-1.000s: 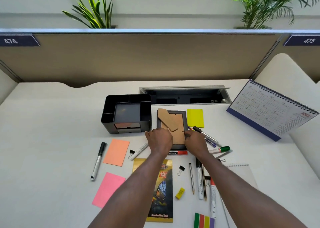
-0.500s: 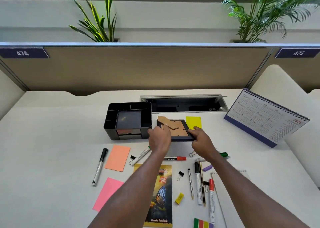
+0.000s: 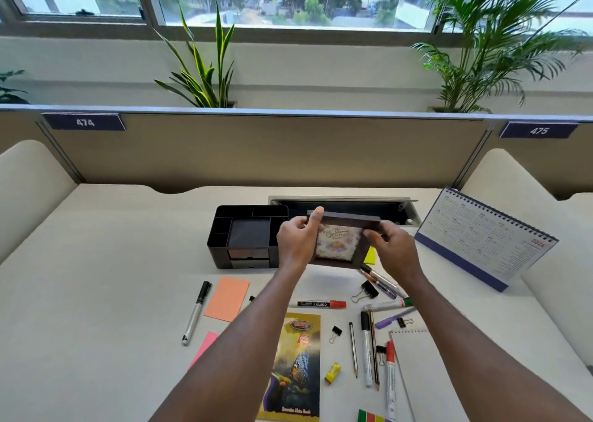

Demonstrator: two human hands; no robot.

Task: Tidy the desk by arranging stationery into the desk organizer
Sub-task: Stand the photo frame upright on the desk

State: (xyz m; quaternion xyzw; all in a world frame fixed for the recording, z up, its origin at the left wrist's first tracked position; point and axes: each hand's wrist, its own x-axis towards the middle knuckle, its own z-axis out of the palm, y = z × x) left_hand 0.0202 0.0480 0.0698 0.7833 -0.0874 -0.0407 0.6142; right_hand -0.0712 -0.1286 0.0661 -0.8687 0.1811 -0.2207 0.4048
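Note:
I hold a small dark photo frame (image 3: 339,245) upright above the desk, its picture side facing me. My left hand (image 3: 296,240) grips its left edge and my right hand (image 3: 393,250) grips its right edge. The black desk organizer (image 3: 244,238) stands just left of the frame, its compartments showing nothing inside. Markers and pencils lie scattered in front: a black marker (image 3: 196,312), a red-capped marker (image 3: 322,304), a white marker (image 3: 366,348), a red marker (image 3: 390,380) and a pencil (image 3: 353,349). An orange sticky pad (image 3: 227,298) and a pink one (image 3: 205,346) lie at the left.
A desk calendar (image 3: 481,240) stands at the right. An open cable tray (image 3: 398,211) sits behind the frame. A butterfly booklet (image 3: 296,367), a white notepad (image 3: 423,376), binder clips (image 3: 364,290), a yellow eraser (image 3: 332,372) and a yellow sticky pad (image 3: 370,255) lie near my arms.
Both hands lifted the photo frame off the desk and turned it from back-side-up to upright, picture facing me. The camera tilted up toward the window.

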